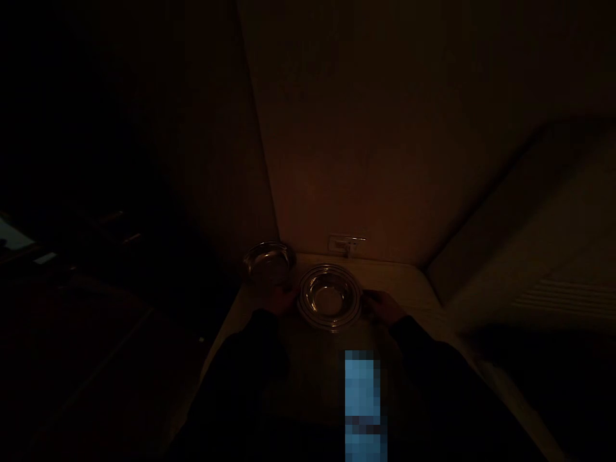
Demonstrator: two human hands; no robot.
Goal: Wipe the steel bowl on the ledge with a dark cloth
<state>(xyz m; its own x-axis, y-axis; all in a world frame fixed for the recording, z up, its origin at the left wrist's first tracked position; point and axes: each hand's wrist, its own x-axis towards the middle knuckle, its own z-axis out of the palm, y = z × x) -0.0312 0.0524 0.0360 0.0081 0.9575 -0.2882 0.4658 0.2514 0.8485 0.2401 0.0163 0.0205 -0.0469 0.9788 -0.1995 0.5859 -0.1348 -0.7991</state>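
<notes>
The scene is very dark. A round shiny metal bowl, or a stack of such bowls, [330, 298] sits on a pale counter [409, 282] in a corner. My left hand [282, 300] rests against its left rim and my right hand [382, 307] against its right rim, fingers curled around the edge. Both arms wear dark sleeves. A second metal bowl [268, 260] stands just behind my left hand, at the counter's left edge.
Walls meet right behind the bowls, with a small pale fitting [347, 244] at the wall's base. A raised pale surface [553, 256] runs along the right. To the left, beyond the counter, all is dark, with faint shapes [29, 247].
</notes>
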